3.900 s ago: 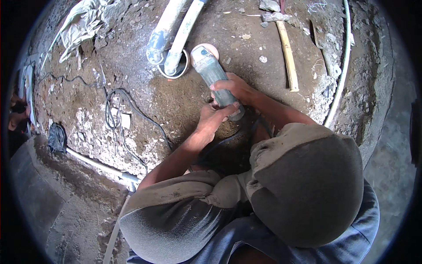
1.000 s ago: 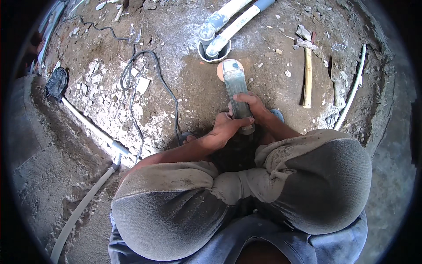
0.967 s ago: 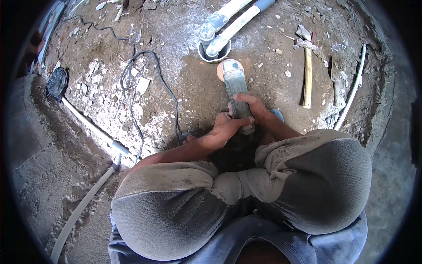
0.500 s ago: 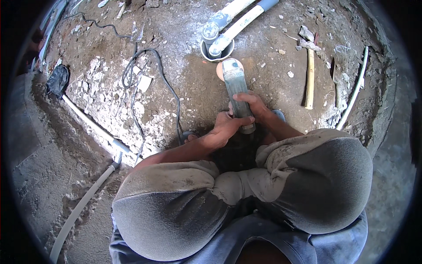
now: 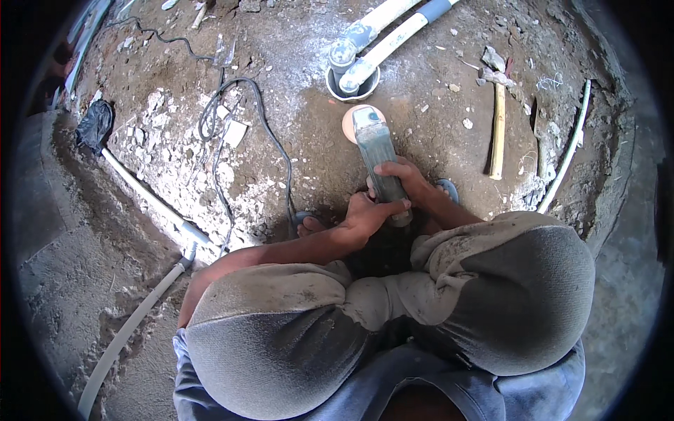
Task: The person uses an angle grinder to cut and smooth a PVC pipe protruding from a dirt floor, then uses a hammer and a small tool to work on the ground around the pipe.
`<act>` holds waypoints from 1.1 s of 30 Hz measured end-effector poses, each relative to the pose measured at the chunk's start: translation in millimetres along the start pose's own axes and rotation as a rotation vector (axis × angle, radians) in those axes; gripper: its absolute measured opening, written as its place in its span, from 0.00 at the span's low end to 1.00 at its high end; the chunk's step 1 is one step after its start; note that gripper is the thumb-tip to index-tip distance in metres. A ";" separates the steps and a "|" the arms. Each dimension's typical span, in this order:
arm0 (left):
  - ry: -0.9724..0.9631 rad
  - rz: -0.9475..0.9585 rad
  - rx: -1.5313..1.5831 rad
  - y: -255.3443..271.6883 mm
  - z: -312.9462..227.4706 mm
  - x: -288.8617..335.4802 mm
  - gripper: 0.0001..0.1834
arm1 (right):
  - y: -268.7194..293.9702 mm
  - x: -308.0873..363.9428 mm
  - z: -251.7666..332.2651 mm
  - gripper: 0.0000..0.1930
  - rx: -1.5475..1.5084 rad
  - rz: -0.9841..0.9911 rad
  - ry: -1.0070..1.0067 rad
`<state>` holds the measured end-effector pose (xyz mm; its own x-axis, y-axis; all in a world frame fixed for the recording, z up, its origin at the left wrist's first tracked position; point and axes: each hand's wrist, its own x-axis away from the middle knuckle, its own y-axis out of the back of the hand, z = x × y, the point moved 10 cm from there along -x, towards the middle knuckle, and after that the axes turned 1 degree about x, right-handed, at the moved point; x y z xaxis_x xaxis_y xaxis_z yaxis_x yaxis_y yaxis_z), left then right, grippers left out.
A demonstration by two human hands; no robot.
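Both my hands are wrapped round an angle grinder (image 5: 380, 156) with a dusty green body, held in front of my knees. My left hand (image 5: 370, 212) grips the rear end of its body, thumb across the top. Further forward, my right hand (image 5: 404, 178) closes on its right side. The grinder's head points away from me, and a round pale orange disc (image 5: 348, 126) shows partly beneath it. Just beyond the disc, two white pipes (image 5: 391, 49) with grey-blue sections enter a round bucket-like opening (image 5: 375, 83). The disc stands apart from that opening's rim.
A dark cable (image 5: 269, 125) loops over the rubble on the left. A hammer with a wooden handle (image 5: 498, 133) lies to the right, by a thin pale pipe (image 5: 570, 151). Another pipe (image 5: 144, 189) runs along the left, near a black plastic bag (image 5: 94, 127).
The grinder and both hands have shifted slightly toward me, widening the distance between the disc and the bucket-like opening. The whole view has also moved a little.
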<state>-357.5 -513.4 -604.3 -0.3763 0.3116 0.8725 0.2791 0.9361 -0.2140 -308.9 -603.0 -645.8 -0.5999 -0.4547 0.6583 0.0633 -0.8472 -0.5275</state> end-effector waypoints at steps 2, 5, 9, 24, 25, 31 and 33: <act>-0.038 0.005 0.060 0.2 10.0 -10.2 0.25 | 1.7 -0.5 2.0 0.21 0.007 -0.015 0.005; -0.062 0.005 0.115 2.5 7.2 -6.7 0.26 | -9.8 -2.4 6.1 0.22 0.004 0.035 0.006; -0.061 0.001 0.137 7.2 -3.8 7.2 0.27 | -28.8 -12.2 2.5 0.21 -0.073 0.178 0.013; -0.050 -0.155 0.112 29.9 -5.9 6.8 0.25 | -39.3 -43.8 -10.2 0.24 -0.229 0.219 0.014; -0.049 -0.157 0.108 30.7 -4.1 4.6 0.25 | -39.1 -45.0 -10.4 0.24 -0.232 0.221 0.016; -0.065 -0.180 0.167 31.4 -4.7 -0.8 0.23 | -35.9 -49.5 -13.4 0.25 -0.298 0.221 -0.004; -0.053 -0.206 0.165 32.7 -3.7 -2.0 0.22 | -34.3 -53.3 -18.5 0.23 -0.328 0.252 -0.004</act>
<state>-344.3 -484.0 -611.4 -0.4573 0.1158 0.8817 0.0454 0.9932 -0.1069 -293.8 -544.7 -672.8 -0.5951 -0.6381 0.4886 -0.0506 -0.5770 -0.8152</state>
